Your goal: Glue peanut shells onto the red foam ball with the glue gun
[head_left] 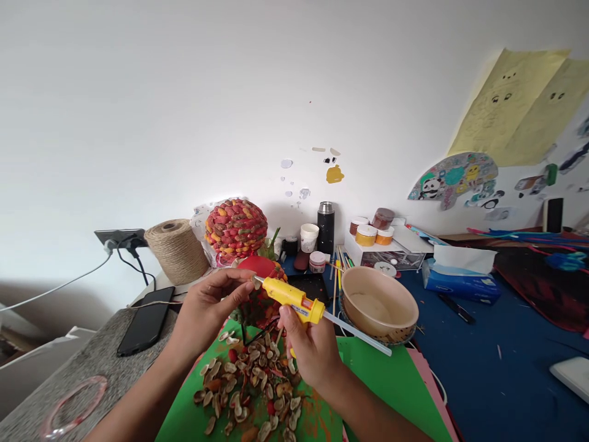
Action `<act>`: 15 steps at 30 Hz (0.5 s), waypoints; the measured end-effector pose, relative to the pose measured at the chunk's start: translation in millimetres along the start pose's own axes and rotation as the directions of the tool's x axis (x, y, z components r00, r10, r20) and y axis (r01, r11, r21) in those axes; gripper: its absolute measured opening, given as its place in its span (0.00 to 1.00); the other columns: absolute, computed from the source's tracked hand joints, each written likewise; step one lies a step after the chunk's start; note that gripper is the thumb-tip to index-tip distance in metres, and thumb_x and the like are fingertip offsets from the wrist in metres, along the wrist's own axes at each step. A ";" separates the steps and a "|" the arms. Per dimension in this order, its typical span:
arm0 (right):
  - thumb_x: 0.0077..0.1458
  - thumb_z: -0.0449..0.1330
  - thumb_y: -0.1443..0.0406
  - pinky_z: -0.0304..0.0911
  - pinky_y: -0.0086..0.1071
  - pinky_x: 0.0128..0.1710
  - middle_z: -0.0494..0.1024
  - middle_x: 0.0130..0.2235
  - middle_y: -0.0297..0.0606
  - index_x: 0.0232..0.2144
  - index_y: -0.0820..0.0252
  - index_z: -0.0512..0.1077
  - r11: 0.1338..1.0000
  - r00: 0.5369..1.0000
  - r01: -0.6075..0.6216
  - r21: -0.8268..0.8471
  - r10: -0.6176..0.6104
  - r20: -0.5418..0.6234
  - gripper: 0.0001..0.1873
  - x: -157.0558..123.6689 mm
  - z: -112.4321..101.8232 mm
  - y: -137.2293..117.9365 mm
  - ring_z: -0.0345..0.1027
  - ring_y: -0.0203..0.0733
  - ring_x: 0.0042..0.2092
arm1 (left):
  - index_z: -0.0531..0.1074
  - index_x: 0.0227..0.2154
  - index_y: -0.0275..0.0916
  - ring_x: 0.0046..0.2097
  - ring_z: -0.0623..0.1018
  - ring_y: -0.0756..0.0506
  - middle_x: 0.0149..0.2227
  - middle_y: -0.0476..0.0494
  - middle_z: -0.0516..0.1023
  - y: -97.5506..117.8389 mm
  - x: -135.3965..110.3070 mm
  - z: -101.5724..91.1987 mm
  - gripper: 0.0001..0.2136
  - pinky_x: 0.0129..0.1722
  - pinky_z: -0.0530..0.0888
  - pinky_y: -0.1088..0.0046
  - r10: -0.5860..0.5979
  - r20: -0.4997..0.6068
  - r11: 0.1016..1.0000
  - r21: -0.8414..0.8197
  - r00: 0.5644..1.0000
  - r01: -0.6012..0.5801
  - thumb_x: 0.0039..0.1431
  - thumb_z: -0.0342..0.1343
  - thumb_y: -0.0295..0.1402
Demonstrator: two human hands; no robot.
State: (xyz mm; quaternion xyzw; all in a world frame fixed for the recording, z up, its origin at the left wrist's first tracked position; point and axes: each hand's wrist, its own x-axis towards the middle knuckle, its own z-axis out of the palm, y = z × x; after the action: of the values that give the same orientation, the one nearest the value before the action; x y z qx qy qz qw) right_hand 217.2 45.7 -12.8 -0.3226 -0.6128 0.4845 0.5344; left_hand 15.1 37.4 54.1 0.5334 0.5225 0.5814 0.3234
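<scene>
Above a green sheet [381,380], one glue gun [281,292]: yellow body, label on the side, pale metal nozzle pointing left. Translucent glue stick [361,335] projecting from the rear, slanting down to the right. Right hand [315,347] wrapped around the handle, thumb against the body. One shell piece [256,283], small and tan, pinched between thumb and fingers of the left hand [209,307] at the nozzle tip; whether shell and nozzle touch cannot be told. Hands apart, the tool between them.

Behind the hands, one rounded piece [257,266], partly hidden: smooth red top, shells lower down in red, orange and dark green. Farther back, one ball-shaped piece [237,224], covered in red, orange and brownish shells.

On the sheet, loose shells [237,402], many: brown outsides, pale hollows, some red or orange among them; orange smears alongside. Right of the gun, one beige basin [380,294].
</scene>
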 end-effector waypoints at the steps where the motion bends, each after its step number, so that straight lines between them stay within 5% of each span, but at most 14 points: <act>1: 0.71 0.57 0.30 0.56 0.30 0.19 0.64 0.19 0.27 0.30 0.53 0.71 1.000 1.000 -0.004 -0.002 0.004 0.001 0.37 0.0 0.0 0.1 0.60 0.37 0.19 | 0.91 0.38 0.44 0.37 0.87 0.40 0.37 0.40 0.92 -0.1 -0.2 0.1 0.26 0.37 0.84 0.68 0.002 -0.005 1.000 0.014 1.000 -0.002 0.49 0.82 0.60; 15: 0.71 0.56 0.29 0.57 0.30 0.18 0.63 0.20 0.27 0.31 0.52 0.70 1.000 1.000 -0.026 -0.013 0.026 0.012 0.36 -0.1 -0.9 1.4 0.59 0.38 0.20 | 0.91 0.37 0.45 0.39 0.88 0.38 0.38 0.40 0.92 -1.7 -1.0 0.0 0.25 0.39 0.85 0.67 0.027 -0.023 0.997 0.072 0.999 -0.025 0.50 0.81 0.62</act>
State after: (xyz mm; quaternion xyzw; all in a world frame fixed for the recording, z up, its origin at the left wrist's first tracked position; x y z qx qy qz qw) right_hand 217.9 46.4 -14.2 -0.3311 -0.6150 0.4895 0.5221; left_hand 15.0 36.9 52.2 0.5444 0.5398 0.5728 0.2900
